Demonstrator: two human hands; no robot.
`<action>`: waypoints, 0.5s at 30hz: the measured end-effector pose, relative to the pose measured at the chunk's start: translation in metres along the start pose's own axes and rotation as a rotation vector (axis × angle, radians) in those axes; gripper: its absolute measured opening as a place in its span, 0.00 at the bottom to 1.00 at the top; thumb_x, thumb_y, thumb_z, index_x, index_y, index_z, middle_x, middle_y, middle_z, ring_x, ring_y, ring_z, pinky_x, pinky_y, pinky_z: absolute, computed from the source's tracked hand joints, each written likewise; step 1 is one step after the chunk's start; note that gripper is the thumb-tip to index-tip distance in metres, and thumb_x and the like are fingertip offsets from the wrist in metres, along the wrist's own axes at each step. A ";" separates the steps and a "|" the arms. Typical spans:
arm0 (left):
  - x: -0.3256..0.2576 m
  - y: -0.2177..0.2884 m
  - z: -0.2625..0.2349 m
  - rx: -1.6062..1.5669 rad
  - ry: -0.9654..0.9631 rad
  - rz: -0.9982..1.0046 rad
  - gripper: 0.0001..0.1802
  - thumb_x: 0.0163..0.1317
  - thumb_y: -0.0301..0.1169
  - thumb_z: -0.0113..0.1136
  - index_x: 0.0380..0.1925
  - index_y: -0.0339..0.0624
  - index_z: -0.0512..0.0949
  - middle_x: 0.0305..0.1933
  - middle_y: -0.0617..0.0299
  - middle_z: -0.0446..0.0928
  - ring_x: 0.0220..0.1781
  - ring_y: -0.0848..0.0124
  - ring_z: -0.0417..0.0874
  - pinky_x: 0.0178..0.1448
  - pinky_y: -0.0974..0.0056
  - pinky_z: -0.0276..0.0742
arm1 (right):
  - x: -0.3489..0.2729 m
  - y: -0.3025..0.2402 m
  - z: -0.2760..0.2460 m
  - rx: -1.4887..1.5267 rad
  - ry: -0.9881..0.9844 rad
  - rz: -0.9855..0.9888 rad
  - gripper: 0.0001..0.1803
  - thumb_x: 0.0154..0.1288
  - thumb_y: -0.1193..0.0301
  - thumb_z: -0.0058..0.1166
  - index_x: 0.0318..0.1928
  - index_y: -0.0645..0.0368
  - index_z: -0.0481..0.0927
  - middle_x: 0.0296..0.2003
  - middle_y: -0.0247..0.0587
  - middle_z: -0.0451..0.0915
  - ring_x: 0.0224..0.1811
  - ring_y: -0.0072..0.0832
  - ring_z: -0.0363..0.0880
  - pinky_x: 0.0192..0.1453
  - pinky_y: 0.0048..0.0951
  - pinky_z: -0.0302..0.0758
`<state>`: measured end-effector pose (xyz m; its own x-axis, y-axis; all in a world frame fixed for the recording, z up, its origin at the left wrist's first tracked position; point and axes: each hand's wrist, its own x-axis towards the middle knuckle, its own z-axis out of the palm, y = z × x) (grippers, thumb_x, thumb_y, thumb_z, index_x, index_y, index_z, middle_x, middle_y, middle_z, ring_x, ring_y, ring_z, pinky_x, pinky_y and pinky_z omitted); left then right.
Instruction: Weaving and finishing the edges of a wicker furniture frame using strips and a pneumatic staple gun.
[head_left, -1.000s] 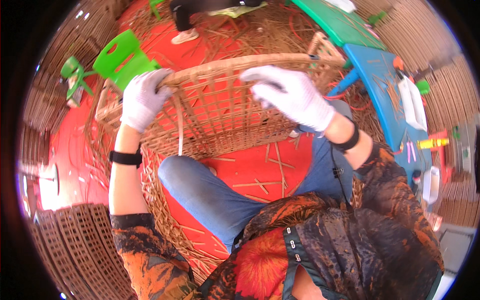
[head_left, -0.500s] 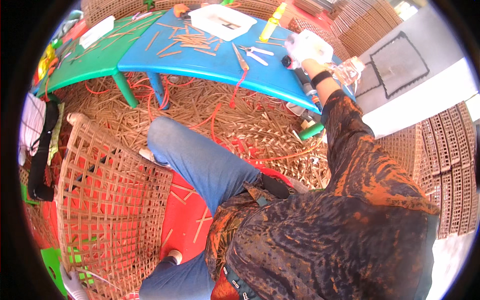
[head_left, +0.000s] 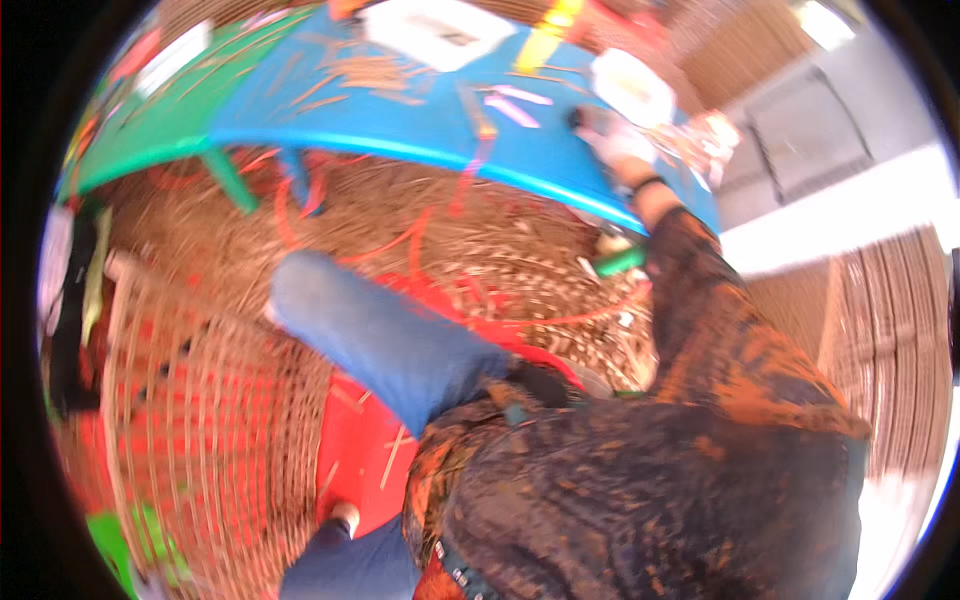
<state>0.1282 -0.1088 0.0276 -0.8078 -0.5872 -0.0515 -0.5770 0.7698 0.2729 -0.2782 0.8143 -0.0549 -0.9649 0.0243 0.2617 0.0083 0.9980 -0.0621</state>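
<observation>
Frame motion-blurred throughout. Right hand [head_left: 612, 140], white-gloved, stretched out onto blue table [head_left: 400, 125], smooth plastic top, curved edge. Hand resting on or at a dark object [head_left: 585, 118] on that top; finger spread and grip unreadable in the blur. Left hand out of frame. Wicker basket [head_left: 190, 400] lower left: open lattice of thin cane, half-woven, partly cut by the frame edge. 1 green table [head_left: 150, 120] butted against the blue one, 2 tables total. Floor thick with cane offcuts [head_left: 500, 260], straw-coloured plus orange strands. 2 white flat items on the blue top, kind unclear. 1 green cylindrical piece [head_left: 620, 262] lying on the offcuts just under the forearm.
</observation>
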 end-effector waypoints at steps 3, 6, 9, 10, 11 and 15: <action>0.002 -0.020 0.007 -0.288 0.072 -0.089 0.27 0.68 0.29 0.56 0.66 0.32 0.71 0.58 0.51 0.81 0.53 0.62 0.82 0.59 0.62 0.78 | -0.017 0.038 0.038 0.310 -0.007 -0.276 0.36 0.65 0.58 0.60 0.71 0.57 0.68 0.70 0.54 0.68 0.72 0.47 0.66 0.76 0.40 0.62; -0.010 -0.012 0.002 -0.064 0.083 -0.018 0.23 0.60 0.31 0.60 0.56 0.37 0.80 0.43 0.49 0.85 0.45 0.68 0.85 0.51 0.62 0.79 | -0.007 0.083 0.070 0.580 -0.036 -0.161 0.36 0.63 0.64 0.61 0.69 0.65 0.68 0.69 0.55 0.69 0.72 0.46 0.67 0.78 0.36 0.59; -0.017 0.016 -0.001 -0.056 0.161 0.121 0.23 0.56 0.32 0.65 0.52 0.39 0.81 0.42 0.48 0.85 0.44 0.58 0.86 0.52 0.58 0.79 | 0.028 0.120 0.063 -0.408 -0.026 -0.023 0.42 0.65 0.53 0.63 0.73 0.59 0.65 0.63 0.61 0.75 0.65 0.46 0.76 0.69 0.42 0.70; -0.019 0.021 -0.003 -0.065 0.166 0.114 0.25 0.56 0.31 0.66 0.55 0.38 0.80 0.39 0.55 0.85 0.38 0.71 0.84 0.47 0.64 0.80 | 0.043 0.116 0.051 -0.012 -0.028 0.169 0.41 0.65 0.53 0.64 0.72 0.60 0.67 0.61 0.58 0.77 0.64 0.43 0.76 0.67 0.40 0.71; -0.019 0.026 -0.004 -0.046 0.161 0.044 0.25 0.56 0.31 0.66 0.55 0.38 0.80 0.40 0.55 0.85 0.39 0.71 0.84 0.48 0.64 0.80 | 0.061 0.106 0.032 0.271 0.015 0.287 0.41 0.65 0.54 0.65 0.72 0.60 0.68 0.59 0.56 0.79 0.63 0.40 0.77 0.66 0.38 0.72; -0.017 0.031 -0.002 -0.087 0.137 0.057 0.23 0.56 0.33 0.68 0.53 0.40 0.81 0.44 0.47 0.85 0.48 0.52 0.86 0.55 0.57 0.79 | 0.070 -0.004 -0.066 1.145 0.179 0.021 0.33 0.70 0.59 0.61 0.68 0.64 0.71 0.50 0.47 0.81 0.56 0.37 0.79 0.62 0.37 0.74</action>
<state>0.1241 -0.0760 0.0389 -0.8115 -0.5763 0.0966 -0.5131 0.7818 0.3541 -0.3287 0.8159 0.0276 -0.9157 0.1393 0.3769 -0.3068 0.3633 -0.8797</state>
